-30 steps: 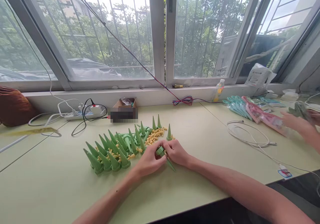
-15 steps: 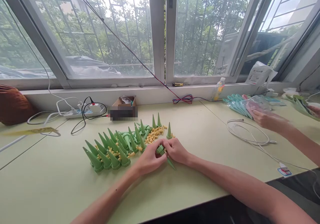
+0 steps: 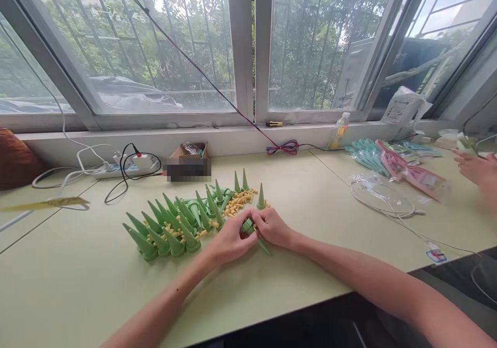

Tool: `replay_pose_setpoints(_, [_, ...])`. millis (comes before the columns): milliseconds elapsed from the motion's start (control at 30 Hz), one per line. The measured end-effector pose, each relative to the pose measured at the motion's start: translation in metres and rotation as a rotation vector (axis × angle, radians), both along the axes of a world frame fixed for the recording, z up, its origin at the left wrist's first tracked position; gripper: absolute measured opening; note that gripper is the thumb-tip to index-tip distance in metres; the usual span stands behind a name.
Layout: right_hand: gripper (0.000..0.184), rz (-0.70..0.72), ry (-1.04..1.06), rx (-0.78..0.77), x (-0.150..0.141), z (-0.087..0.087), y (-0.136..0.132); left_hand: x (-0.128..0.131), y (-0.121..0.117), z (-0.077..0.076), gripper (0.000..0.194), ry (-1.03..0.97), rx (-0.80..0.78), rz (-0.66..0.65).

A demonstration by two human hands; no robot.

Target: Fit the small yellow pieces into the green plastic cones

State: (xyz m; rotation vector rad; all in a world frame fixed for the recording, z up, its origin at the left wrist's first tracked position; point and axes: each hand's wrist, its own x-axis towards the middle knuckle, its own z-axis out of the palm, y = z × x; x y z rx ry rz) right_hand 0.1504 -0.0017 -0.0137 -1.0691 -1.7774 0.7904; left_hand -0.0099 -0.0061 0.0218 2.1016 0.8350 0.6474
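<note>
The left hand (image 3: 230, 242) and the right hand (image 3: 273, 227) meet at the middle of the table (image 3: 310, 208), fingertips together. Both are closed on one green cone spike (image 3: 254, 235). The spike lies between the two hands, low over the table surface, with its wide end between the fingers and its pointed tip (image 3: 267, 252) projecting toward the near right, below the right hand.

Just left of the hands lies a pile of green cone spikes (image 3: 171, 229). Most lie on their sides in a row with tips pointing to the far left. A few cones (image 3: 243, 181) stand upright at the far side of the pile. Small yellow parts (image 3: 238, 201) are heaped just beyond the hands, and more are scattered among the lying cones.

At the far edge, under the window, are a small cardboard box (image 3: 190, 152), a white power strip (image 3: 128, 168) with a black cable, and a bundle of red and blue wire (image 3: 284, 147). A white cable (image 3: 382, 203) coils on the table to the right. Farther right are teal parts (image 3: 367, 156) and a pink packet (image 3: 415, 174). Another person's hand (image 3: 476, 169) rests at the far right edge.
</note>
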Motion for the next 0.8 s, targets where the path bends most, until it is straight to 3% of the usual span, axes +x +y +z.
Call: replay_pose_setpoints(800, [0.050, -0.029, -0.004, 0.036, -0.0013, 0.0003, -0.0012, 0.0009, 0.0001, -0.0032, 0.020, -0.071, -0.003, 0.002])
